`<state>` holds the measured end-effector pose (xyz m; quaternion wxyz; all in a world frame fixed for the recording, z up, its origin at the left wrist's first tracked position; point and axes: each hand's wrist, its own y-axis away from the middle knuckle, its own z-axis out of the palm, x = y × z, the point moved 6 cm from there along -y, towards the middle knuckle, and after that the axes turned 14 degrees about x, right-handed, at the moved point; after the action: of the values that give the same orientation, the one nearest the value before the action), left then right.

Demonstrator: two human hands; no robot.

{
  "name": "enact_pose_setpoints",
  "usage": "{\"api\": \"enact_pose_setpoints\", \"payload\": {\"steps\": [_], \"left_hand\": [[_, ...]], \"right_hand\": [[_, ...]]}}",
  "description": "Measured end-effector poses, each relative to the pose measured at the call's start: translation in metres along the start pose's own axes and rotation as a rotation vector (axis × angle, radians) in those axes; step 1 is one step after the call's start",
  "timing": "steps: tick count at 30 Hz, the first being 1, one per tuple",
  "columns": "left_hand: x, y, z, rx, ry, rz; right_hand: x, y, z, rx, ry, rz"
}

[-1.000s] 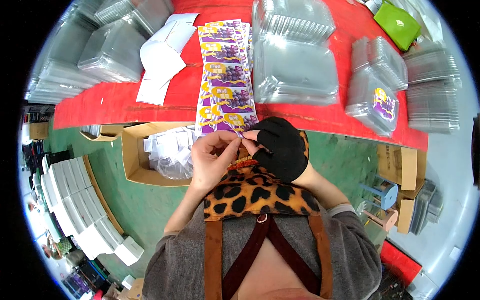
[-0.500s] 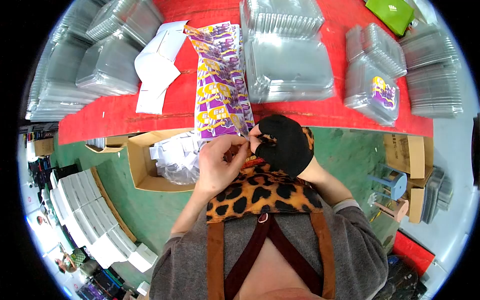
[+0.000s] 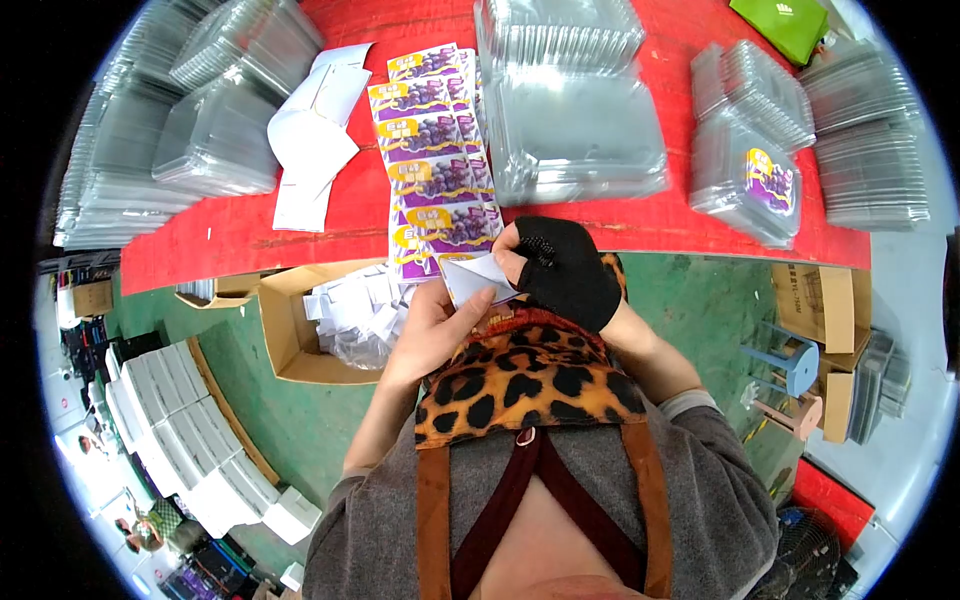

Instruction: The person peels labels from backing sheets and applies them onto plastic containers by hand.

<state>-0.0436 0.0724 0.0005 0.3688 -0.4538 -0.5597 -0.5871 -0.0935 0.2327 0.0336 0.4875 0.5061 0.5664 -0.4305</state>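
Note:
A strip of grape-printed labels (image 3: 430, 175) runs down the red table to its front edge. Its lowest label (image 3: 476, 277) is folded over, so a white underside shows. My left hand (image 3: 437, 325) pinches this label from the left, thumb on top. Wearing a black fingerless glove, my right hand (image 3: 560, 268) grips the label's upper right side between thumb and curled fingers. More grape labels lie under the strip. To the right of them stand stacks of clear plastic lids (image 3: 578, 135).
White backing sheets (image 3: 318, 130) and clear container stacks (image 3: 215, 135) are at left. A clear box with a grape label (image 3: 745, 180) sits at right, near a green bag (image 3: 785, 25). Below the table edge, a cardboard box (image 3: 290, 345) holds white paper pieces.
The strip's raised upper part has come down flat. The lowest label has turned up, showing its white underside, and my left thumb now lies on it. Both hands stay close together.

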Motion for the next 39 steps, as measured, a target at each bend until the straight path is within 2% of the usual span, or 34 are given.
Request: {"api": "enact_pose_setpoints", "payload": {"steps": [2, 5, 8, 9, 10, 11, 12, 14, 16, 18, 23, 29, 32, 35, 38, 39], "left_hand": [[0.006, -0.003, 0.003, -0.004, -0.036, 0.008], [0.014, -0.007, 0.003, 0.017, 0.067, 0.057], [0.023, -0.011, 0.010, -0.025, -0.027, 0.143], [0.017, -0.013, 0.009, -0.004, 0.000, 0.199], [0.015, -0.014, 0.006, 0.025, 0.019, 0.125], [0.015, -0.013, 0.003, 0.056, 0.037, 0.051], [0.012, -0.014, 0.000, 0.086, 0.053, -0.022], [0.011, -0.017, -0.004, 0.110, 0.063, 0.071], [0.015, -0.017, -0.008, 0.126, 0.073, 0.083], [0.009, -0.020, -0.010, 0.111, 0.100, 0.088], [0.007, -0.022, -0.009, 0.095, 0.126, 0.040], [0.014, -0.023, -0.008, 0.057, 0.079, -0.024], [0.017, -0.023, -0.006, 0.101, 0.153, 0.026], [0.019, -0.024, -0.009, 0.117, 0.230, -0.017], [0.021, -0.026, -0.005, 0.193, 0.320, 0.103], [0.021, -0.025, -0.006, 0.128, 0.399, 0.066]], "right_hand": [[0.001, 0.000, -0.002, -0.023, -0.058, 0.015], [-0.022, 0.005, -0.009, -0.040, 0.100, -0.396], [-0.004, 0.008, -0.024, -0.015, 0.146, -0.285], [-0.012, 0.006, -0.039, 0.095, 0.215, -0.350], [-0.015, -0.002, -0.054, 0.198, 0.088, -0.344], [-0.016, -0.006, -0.075, 0.312, -0.083, -0.223], [-0.024, -0.012, -0.095, 0.423, -0.034, -0.187], [-0.052, -0.018, -0.117, 0.681, 0.172, -0.584], [-0.070, -0.028, -0.118, 0.591, 0.463, -0.872], [-0.067, -0.041, -0.110, 0.451, 0.687, -1.018], [-0.054, -0.058, -0.099, 0.341, 0.821, -1.111], [-0.042, -0.068, -0.096, 0.254, 0.812, -1.094], [-0.026, -0.073, -0.092, 0.155, 0.891, -0.913], [-0.024, -0.074, -0.091, 0.092, 0.839, -0.747], [-0.032, -0.068, -0.073, 0.025, 0.867, -0.795], [-0.030, -0.067, -0.067, -0.021, 0.814, -0.804]]}}
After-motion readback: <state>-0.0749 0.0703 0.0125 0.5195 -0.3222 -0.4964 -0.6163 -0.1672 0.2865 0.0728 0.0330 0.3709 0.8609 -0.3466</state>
